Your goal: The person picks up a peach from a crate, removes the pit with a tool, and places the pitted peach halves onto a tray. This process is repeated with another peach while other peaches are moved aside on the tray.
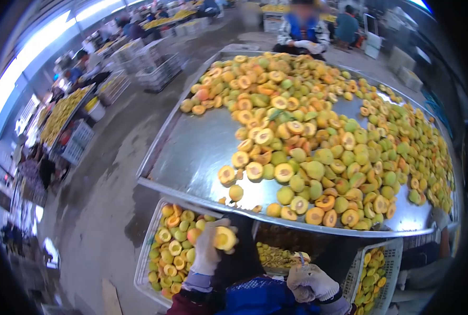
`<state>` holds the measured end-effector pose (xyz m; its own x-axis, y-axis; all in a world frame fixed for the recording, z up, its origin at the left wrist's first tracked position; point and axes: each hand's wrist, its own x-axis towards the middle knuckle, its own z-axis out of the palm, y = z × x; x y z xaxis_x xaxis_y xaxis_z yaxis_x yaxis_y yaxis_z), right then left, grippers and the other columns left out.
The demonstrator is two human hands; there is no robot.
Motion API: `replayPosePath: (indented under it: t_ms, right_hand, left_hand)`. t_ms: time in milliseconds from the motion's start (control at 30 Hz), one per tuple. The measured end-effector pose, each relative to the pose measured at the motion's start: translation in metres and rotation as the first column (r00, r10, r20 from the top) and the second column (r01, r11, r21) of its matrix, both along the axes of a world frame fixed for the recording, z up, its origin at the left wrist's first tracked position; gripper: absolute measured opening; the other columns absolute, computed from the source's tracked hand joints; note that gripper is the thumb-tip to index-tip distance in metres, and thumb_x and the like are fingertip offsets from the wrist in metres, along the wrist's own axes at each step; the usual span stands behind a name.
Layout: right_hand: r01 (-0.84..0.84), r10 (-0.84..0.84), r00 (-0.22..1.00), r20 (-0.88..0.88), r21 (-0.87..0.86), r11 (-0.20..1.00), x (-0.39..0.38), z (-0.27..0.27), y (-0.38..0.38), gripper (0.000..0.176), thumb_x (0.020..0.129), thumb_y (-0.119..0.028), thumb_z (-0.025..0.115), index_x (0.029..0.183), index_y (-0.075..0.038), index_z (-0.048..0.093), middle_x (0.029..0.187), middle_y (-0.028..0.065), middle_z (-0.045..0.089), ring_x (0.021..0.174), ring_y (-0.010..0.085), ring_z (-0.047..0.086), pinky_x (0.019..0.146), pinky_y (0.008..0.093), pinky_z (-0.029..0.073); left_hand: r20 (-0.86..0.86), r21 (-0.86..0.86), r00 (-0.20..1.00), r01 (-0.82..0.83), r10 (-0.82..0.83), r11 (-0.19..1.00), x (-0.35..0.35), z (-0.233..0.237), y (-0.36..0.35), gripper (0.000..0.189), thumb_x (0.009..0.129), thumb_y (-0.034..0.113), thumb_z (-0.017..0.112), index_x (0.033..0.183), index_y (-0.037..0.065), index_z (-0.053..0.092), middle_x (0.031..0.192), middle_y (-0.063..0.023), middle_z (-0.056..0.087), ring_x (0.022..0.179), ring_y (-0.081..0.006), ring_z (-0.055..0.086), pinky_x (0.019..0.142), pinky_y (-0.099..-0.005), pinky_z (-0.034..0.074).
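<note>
My left hand point(206, 249), in a pale work glove, is closed around a peach half point(225, 238) with its yellow cut face showing. It is above a white crate point(152, 233) of peach halves, many with hollow centres. My right hand point(312, 282), also gloved, is closed around a small tool point(301, 257) with a thin metal end; a pale bit shows beside the tip, too small to name. Ahead of both hands, a metal-topped table point(186, 152) carries a big heap of halved peaches point(323, 155), several with brown stones in them.
Between my knees sits a container of small yellowish pieces point(273, 255). Another crate point(393, 268) of peach pieces stands at my right. Across the table sits a person point(302, 31). More worktables point(66, 113), stacked crates point(158, 65) and people line the wet floor point(105, 173) at left.
</note>
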<state>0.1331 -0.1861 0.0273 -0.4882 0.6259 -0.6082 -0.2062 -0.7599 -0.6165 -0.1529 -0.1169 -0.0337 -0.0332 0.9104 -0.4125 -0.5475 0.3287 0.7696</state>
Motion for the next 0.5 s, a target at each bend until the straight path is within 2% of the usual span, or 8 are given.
replayPosePath:
  t_ms: [33, 67, 133, 167, 300, 367, 467, 500]
  right_hand:
    - [-0.039, 0.044, 0.998, 0.051, -0.091, 0.995, -0.002, 0.002, 0.002, 0.016, 0.085, -0.014, 0.063, 0.076, -0.001, 0.06, 0.061, 0.0055, 0.053, 0.046, 0.014, 0.048, 0.042, 0.026, 0.036]
    - [-0.07, 0.089, 0.991, 0.101, -0.179, 0.981, -0.004, 0.002, 0.005, 0.016, 0.085, -0.013, 0.064, 0.075, -0.001, 0.06, 0.061, 0.0053, 0.053, 0.047, 0.0145, 0.049, 0.044, 0.0258, 0.037]
    - [-0.126, 0.144, 0.979, 0.146, -0.129, 0.984, -0.011, -0.004, 0.005, 0.017, 0.084, -0.013, 0.065, 0.074, 0.0, 0.062, 0.061, 0.005, 0.055, 0.053, 0.0153, 0.054, 0.05, 0.0247, 0.041]
    - [-0.104, 0.119, 0.972, 0.201, -0.083, 0.991, -0.017, -0.004, 0.006, 0.018, 0.083, -0.015, 0.066, 0.073, -0.001, 0.062, 0.062, 0.0051, 0.057, 0.054, 0.015, 0.055, 0.051, 0.0246, 0.042]
    - [-0.123, 0.136, 0.945, 0.299, -0.061, 0.991, -0.03, -0.009, 0.013, 0.019, 0.081, -0.017, 0.069, 0.073, -0.001, 0.064, 0.066, 0.0053, 0.062, 0.058, 0.0137, 0.059, 0.054, 0.0245, 0.045]
    - [-0.164, 0.181, 0.932, 0.313, -0.081, 0.983, -0.038, -0.013, 0.017, 0.019, 0.082, -0.02, 0.069, 0.075, -0.004, 0.063, 0.064, 0.0039, 0.061, 0.053, 0.0114, 0.056, 0.048, 0.0235, 0.042]
    - [-0.228, 0.263, 0.889, 0.374, -0.135, 0.964, -0.048, -0.003, 0.023, 0.022, 0.084, -0.025, 0.069, 0.075, -0.007, 0.062, 0.061, 0.0018, 0.059, 0.046, 0.0086, 0.052, 0.04, 0.0224, 0.038]
    - [-0.274, 0.324, 0.854, 0.408, -0.177, 0.945, -0.049, 0.001, 0.021, 0.024, 0.084, -0.028, 0.069, 0.074, -0.007, 0.061, 0.06, 0.0011, 0.059, 0.045, 0.0081, 0.051, 0.039, 0.0224, 0.037]
  left_hand:
    - [-0.07, 0.043, 0.994, -0.078, 0.081, 0.996, -0.027, -0.013, -0.017, 0.043, 0.099, 0.04, 0.041, 0.113, 0.002, 0.056, 0.097, -0.0162, 0.066, 0.075, -0.0243, 0.066, 0.056, -0.0341, 0.054]
    - [-0.591, 0.135, 0.778, -0.165, 0.214, 0.977, -0.066, -0.069, -0.035, 0.042, 0.1, 0.036, 0.039, 0.112, 0.002, 0.06, 0.103, -0.0127, 0.065, 0.084, -0.0217, 0.065, 0.069, -0.0322, 0.054]
    - [-0.85, 0.179, 0.434, -0.292, 0.297, 0.939, -0.116, -0.096, -0.081, 0.039, 0.099, 0.032, 0.044, 0.112, 0.0, 0.063, 0.102, -0.011, 0.064, 0.09, -0.02, 0.062, 0.079, -0.0294, 0.049]
    - [-0.793, -0.067, 0.548, -0.511, 0.265, 0.857, -0.126, -0.088, -0.098, 0.041, 0.094, 0.035, 0.051, 0.112, 0.0, 0.062, 0.101, -0.0106, 0.064, 0.09, -0.0193, 0.06, 0.081, -0.0321, 0.048]
    - [-0.986, -0.051, -0.087, -0.65, -0.141, 0.758, -0.148, -0.139, -0.192, 0.047, 0.09, 0.037, 0.055, 0.122, 0.003, 0.058, 0.117, -0.0199, 0.061, 0.112, -0.0345, 0.056, 0.095, -0.0398, 0.044]
    - [-0.824, -0.507, 0.019, -0.471, -0.566, 0.722, -0.147, -0.151, -0.217, 0.045, 0.087, 0.037, 0.057, 0.118, 0.004, 0.062, 0.123, -0.0195, 0.058, 0.118, -0.0356, 0.05, 0.099, -0.043, 0.04]
    - [-0.624, -0.779, 0.169, -0.055, -0.763, 0.624, -0.163, -0.166, -0.222, 0.041, 0.084, 0.036, 0.059, 0.11, 0.006, 0.067, 0.122, -0.0176, 0.06, 0.12, -0.0344, 0.049, 0.1, -0.0446, 0.039]
    - [-0.763, -0.646, 0.05, -0.071, -0.644, 0.76, -0.167, -0.178, -0.217, 0.037, 0.084, 0.036, 0.059, 0.105, 0.009, 0.07, 0.122, -0.0157, 0.061, 0.116, -0.0354, 0.051, 0.098, -0.0438, 0.041]
